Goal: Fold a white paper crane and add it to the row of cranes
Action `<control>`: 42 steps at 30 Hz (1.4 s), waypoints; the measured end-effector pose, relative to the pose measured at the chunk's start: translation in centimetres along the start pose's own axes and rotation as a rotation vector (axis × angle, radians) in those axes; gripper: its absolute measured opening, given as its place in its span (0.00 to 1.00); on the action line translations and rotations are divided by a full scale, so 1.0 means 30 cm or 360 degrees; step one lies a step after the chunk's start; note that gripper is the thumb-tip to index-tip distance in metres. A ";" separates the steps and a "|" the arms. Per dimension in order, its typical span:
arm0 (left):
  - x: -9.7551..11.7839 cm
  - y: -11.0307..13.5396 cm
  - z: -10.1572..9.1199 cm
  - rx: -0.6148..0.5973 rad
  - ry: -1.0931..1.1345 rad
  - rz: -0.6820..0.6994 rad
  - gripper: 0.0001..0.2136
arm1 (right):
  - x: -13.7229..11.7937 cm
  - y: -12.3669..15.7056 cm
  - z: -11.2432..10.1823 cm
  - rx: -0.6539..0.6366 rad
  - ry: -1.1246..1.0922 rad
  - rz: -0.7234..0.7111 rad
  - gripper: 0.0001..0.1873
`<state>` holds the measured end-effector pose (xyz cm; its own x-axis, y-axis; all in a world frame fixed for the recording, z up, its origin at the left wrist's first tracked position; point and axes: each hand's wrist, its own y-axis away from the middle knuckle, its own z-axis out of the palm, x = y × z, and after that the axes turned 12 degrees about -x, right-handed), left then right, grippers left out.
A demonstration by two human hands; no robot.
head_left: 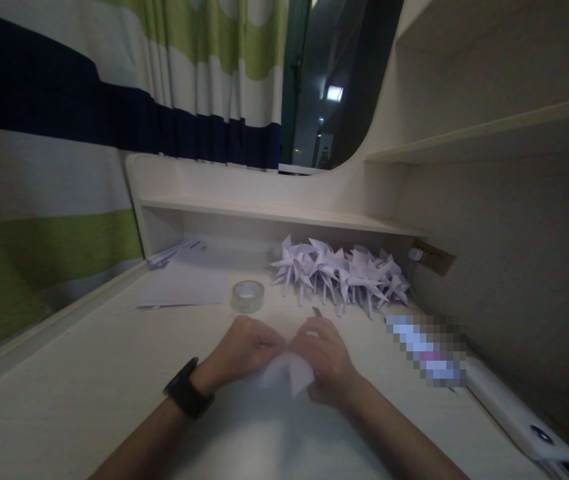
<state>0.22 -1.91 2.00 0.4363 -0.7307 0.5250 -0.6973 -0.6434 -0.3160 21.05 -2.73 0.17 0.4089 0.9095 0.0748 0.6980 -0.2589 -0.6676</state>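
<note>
Both hands meet over the desk, closed on one small piece of folded white paper. My left hand, below a black wristwatch, pinches the paper's upper left edge. On the other side my right hand grips the same paper with bent fingers. A pointed white flap hangs down between the hands; the pinched part is hidden by fingers. Just beyond the right fingertips shows a small dark grey tip, whose kind I cannot make out. Behind the left hand lies a roll of clear tape.
White paper pinwheels crowd together at the back of the desk. Sheets of white paper lie back left. A blurred-out lit object and a white elongated device lie at right. A shelf spans the back.
</note>
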 end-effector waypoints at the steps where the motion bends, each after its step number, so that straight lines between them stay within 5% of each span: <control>1: 0.001 -0.001 -0.001 -0.0002 0.0010 0.0002 0.10 | 0.001 0.001 0.001 0.0006 0.0007 -0.0001 0.16; 42: -0.002 -0.006 0.006 -0.0046 -0.0075 0.0155 0.14 | 0.004 -0.008 -0.013 -0.0028 0.0065 0.0046 0.16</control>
<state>0.43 -1.79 1.88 0.3913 -0.7998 0.4551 -0.7535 -0.5624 -0.3405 21.16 -2.69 0.61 0.4524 0.8877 0.0863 0.6956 -0.2906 -0.6570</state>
